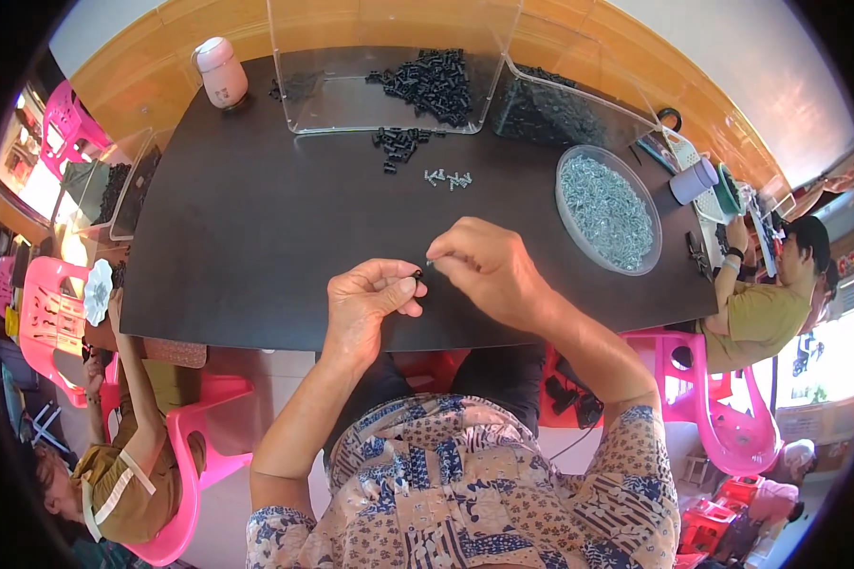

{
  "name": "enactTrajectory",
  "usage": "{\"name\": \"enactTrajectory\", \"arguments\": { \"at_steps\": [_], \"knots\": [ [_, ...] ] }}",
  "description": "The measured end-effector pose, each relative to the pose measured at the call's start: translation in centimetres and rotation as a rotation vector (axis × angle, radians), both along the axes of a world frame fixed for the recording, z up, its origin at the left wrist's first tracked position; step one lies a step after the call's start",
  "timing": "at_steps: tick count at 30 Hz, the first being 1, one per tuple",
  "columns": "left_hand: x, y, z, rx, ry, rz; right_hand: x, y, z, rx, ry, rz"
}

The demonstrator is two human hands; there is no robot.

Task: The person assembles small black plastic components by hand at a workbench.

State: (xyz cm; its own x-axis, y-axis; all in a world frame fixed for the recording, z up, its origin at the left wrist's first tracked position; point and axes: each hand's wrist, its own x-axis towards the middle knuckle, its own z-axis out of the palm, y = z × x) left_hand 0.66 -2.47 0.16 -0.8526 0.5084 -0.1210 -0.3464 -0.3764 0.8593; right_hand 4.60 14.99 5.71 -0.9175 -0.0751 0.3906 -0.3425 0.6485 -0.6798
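Just above the table's near edge, my left hand pinches a small black plastic part between thumb and fingertips. Close by on its right, my right hand has thumb and forefinger pinched on a small silvery screw, held beside the black part. Whether the two pieces touch is too small to tell. Farther up the table lie a little group of silvery screws and a loose pile of black plastic parts.
A clear bin with many black parts stands at the back, another clear bin beside it. A round tub of screws sits right. A pink bottle and purple cup stand on the dark table. People sit at both sides.
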Motion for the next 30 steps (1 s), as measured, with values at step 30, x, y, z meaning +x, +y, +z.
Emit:
{"name": "enactTrajectory", "arguments": {
  "at_steps": [30],
  "knots": [
    [-0.5,-1.7,-0.8,-0.002,0.077,0.181,-12.1,0.2,-4.7,0.573,0.419,-0.167]
  ]
}}
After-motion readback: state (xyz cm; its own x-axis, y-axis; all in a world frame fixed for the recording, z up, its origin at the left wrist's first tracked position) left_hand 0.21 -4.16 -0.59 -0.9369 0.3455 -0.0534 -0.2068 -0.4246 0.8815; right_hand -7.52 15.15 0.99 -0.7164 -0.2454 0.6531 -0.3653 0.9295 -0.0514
